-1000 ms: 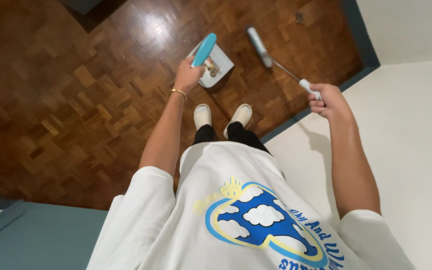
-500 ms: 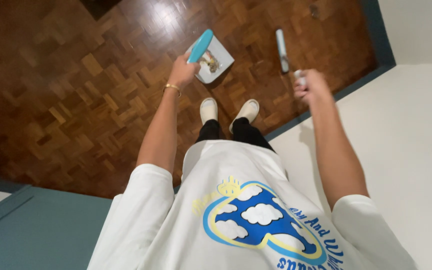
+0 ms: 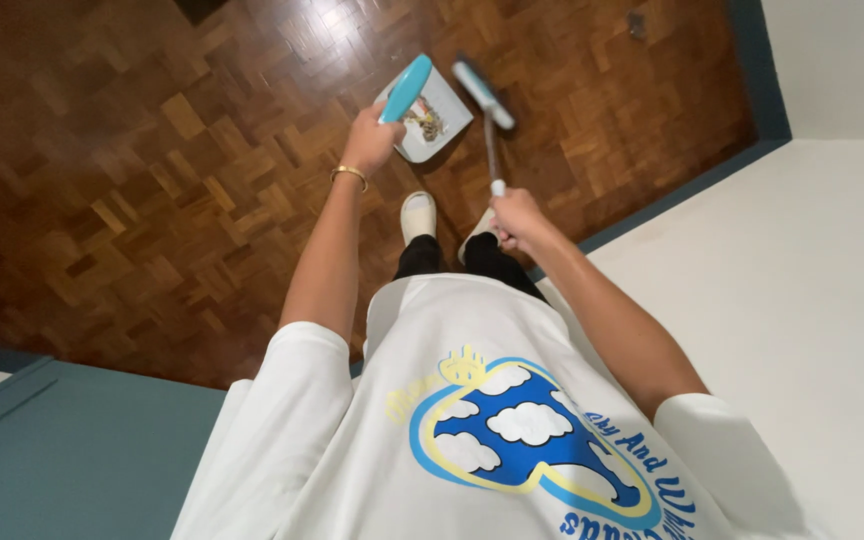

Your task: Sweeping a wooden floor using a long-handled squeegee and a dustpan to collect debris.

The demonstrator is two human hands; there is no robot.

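Observation:
My left hand [image 3: 370, 135] grips the turquoise handle [image 3: 407, 88] of a white dustpan [image 3: 441, 113] that holds a small heap of brownish debris [image 3: 424, 120]. The pan hangs above the wooden parquet floor [image 3: 152, 180]. My right hand [image 3: 518, 215] holds the thin pole of a broom, whose turquoise and grey head [image 3: 483, 93] lies right beside the pan's right edge. I am standing, with my two white shoes [image 3: 418, 213] below the pan.
A white wall [image 3: 802, 300] with a teal skirting board [image 3: 692, 185] runs along the right. A teal surface [image 3: 72, 450] fills the lower left corner. A dark spot [image 3: 636, 22] marks the floor near the top right.
My right hand swung the broom leftwards, from well right of the dustpan to right beside it. My left hand kept the dustpan in about the same place.

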